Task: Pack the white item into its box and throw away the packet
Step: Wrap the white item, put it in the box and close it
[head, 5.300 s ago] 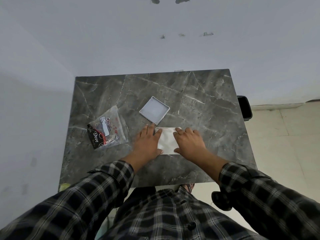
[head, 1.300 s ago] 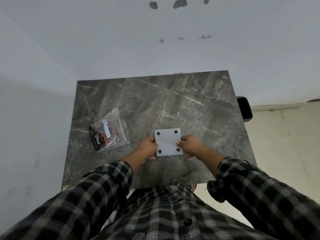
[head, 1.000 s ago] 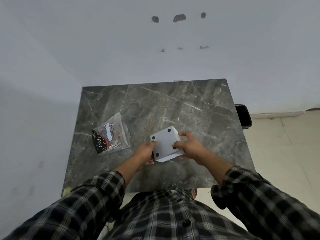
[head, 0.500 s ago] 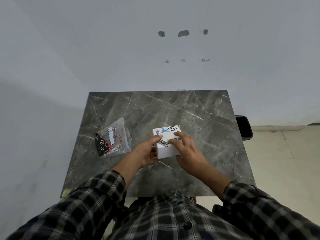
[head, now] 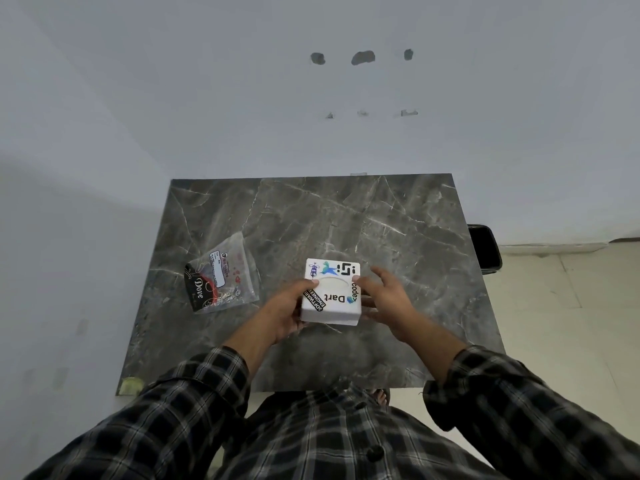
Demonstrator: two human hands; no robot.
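the white box (head: pixel 331 296) is being held just above the near middle of the marble table (head: pixel 398 220), sticker side up, lid closed as far as can be seen. its contents are hidden, so whether the white item is inside cannot be told from here. the box is being judged as light, stiff and boxy, with smooth faces that could slip; it is best taken by its two opposite side walls, not by the lid top. the left hand (head: pixel 285 311) is being wrapped around the left side wall, thumb laid on the top edge, grasping it. the right hand (head: pixel 382 299) is being kept at the right side wall with fingers spread; only the thumb seems to be touching the box, so it looks more steadying than clamped.

the packet (head: pixel 221 273), a clear plastic pouch with a dark printed card and small items inside, is lying flat on the table, apart from the box on its left, untouched. it is being judged as thin, soft, crinkly and nearly weightless, easily pinched at any corner. a dark bin (head: pixel 484 249) is being seen beside the table's right edge; its inside is not visible.
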